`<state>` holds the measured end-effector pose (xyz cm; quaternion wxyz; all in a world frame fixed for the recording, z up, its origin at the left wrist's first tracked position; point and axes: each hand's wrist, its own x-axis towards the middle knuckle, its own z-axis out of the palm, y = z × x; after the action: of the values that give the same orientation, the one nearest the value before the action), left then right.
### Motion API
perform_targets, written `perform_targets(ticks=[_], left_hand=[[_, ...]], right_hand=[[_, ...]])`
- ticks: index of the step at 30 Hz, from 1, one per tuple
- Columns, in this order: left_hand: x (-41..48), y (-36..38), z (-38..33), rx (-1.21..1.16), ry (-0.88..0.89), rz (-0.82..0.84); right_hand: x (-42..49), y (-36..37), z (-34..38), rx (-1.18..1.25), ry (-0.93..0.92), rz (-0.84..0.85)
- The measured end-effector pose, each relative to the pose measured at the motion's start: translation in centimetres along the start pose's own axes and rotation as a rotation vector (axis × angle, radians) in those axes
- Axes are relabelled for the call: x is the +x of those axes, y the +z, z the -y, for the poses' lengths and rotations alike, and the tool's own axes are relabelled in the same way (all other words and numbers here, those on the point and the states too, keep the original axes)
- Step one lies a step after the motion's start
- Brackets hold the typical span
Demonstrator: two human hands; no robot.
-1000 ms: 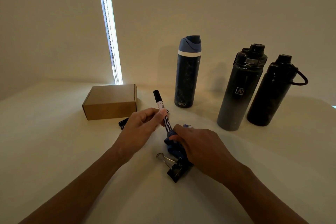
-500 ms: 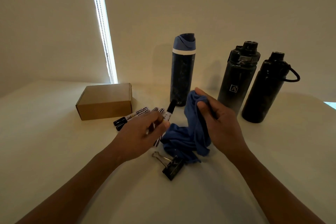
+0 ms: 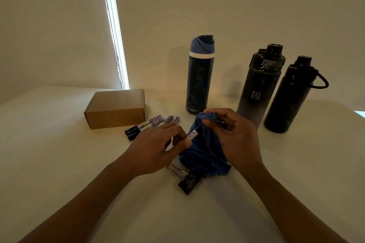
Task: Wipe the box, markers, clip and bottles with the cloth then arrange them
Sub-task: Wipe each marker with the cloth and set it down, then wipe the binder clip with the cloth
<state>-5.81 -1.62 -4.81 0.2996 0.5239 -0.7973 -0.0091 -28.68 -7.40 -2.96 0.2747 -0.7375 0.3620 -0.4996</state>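
**Marker tip met the cloth between two hands**

The left hand (image 3: 158, 148) pinched a marker (image 3: 190, 135) between curled fingers and thumb, its white barrel running up and to the right from the fingers so that the far end disappeared into the blue cloth (image 3: 205, 156). The right hand (image 3: 235, 136) gripped that cloth, bunching its upper fold between thumb and fingertips directly over the marker's hidden end. The long axis pointed from left hand to right, so a wipe would probably mean sliding the fold along that line. The cloth's lower part trailed onto the table (image 3: 59, 163) and touched the black binder clip (image 3: 188, 182) at the near side. Further markers (image 3: 150, 124) lay side by side just left of the left hand, beside the cardboard box (image 3: 116, 108). Three bottles stood upright behind: a blue-capped bottle (image 3: 199, 77), a dark bottle (image 3: 256, 89) and a loop-handled bottle (image 3: 288, 94) to the far right.
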Motion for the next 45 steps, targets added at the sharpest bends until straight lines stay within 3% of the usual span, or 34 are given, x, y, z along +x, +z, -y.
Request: perform_targets(ticks=[6, 15, 27, 31, 35, 39, 45], left_hand=[[-0.4, -1.2, 2.8, 0.085, -0.165, -0.151], [0.7, 0.1, 3.5, 0.187, -0.392, -0.277], [0.5, -0.4, 4.9, 0.166, -0.254, -0.255], [0.1, -1.0, 3.6, 0.065, -0.106, -0.152], [-0.1, -0.5, 3.2, 0.131, -0.052, -0.082], [-0.2, -0.5, 3.5, 0.158, -0.076, -0.047], [-0.3, -0.5, 4.4, 0.176, -0.301, -0.118]], right_hand=[[0.0, -1.3, -0.2, -0.069, 0.055, -0.127], [0.2, -0.7, -1.1, -0.268, 0.006, -0.017], [0.9, -2.9, -1.2, -0.303, 0.039, -0.151], [1.2, -4.0, -0.4, -0.306, -0.049, -0.278], [1.3, -5.3, 0.8, -0.322, -0.184, -0.373], [1.5, -6.3, 1.2, -0.321, -0.226, -0.430], [1.5, -6.2, 0.6, -0.361, -0.237, -0.365]])
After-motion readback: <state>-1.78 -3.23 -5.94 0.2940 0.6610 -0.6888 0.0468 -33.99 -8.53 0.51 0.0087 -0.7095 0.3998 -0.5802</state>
